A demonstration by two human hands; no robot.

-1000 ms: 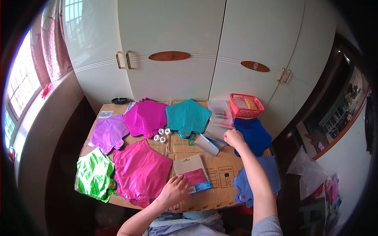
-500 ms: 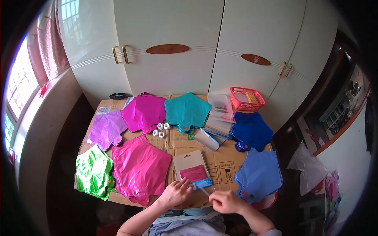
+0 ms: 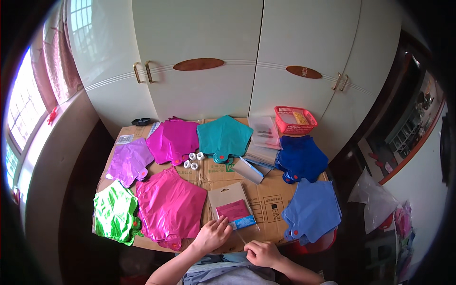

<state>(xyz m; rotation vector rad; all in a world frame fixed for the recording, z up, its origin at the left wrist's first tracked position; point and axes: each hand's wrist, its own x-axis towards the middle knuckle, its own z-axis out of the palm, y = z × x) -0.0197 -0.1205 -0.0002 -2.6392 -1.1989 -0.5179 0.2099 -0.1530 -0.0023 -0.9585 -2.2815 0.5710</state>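
Observation:
A flat package (image 3: 231, 193), a grey-white card with a hang hole in a clear bag, lies on the cardboard in front of me. Through it show a folded pink foil piece (image 3: 232, 210) and a blue printed band (image 3: 244, 222). My left hand (image 3: 214, 234) rests on the lower left of the package, fingers stretched out. Just below the package, my right hand (image 3: 262, 253) is closed in a pinch. A thin clear plastic strip (image 3: 242, 237) runs from its fingertips up toward the bag's lower edge. Whether the strip is still joined to the bag, I cannot tell.
Stacks of foil pieces ring the cardboard: green (image 3: 115, 211), pink (image 3: 172, 204), lilac (image 3: 129, 160), magenta (image 3: 174, 138), teal (image 3: 225, 137), dark blue (image 3: 304, 156) and light blue (image 3: 312, 209). Several white rolls (image 3: 194, 161), clear bags (image 3: 264, 131), grey cards (image 3: 248, 170) and a red basket (image 3: 295, 124) stand farther back.
My right hand has moved slightly left and down, toward me, still pinched. My left hand stays on the package. The whole view has shifted a little.

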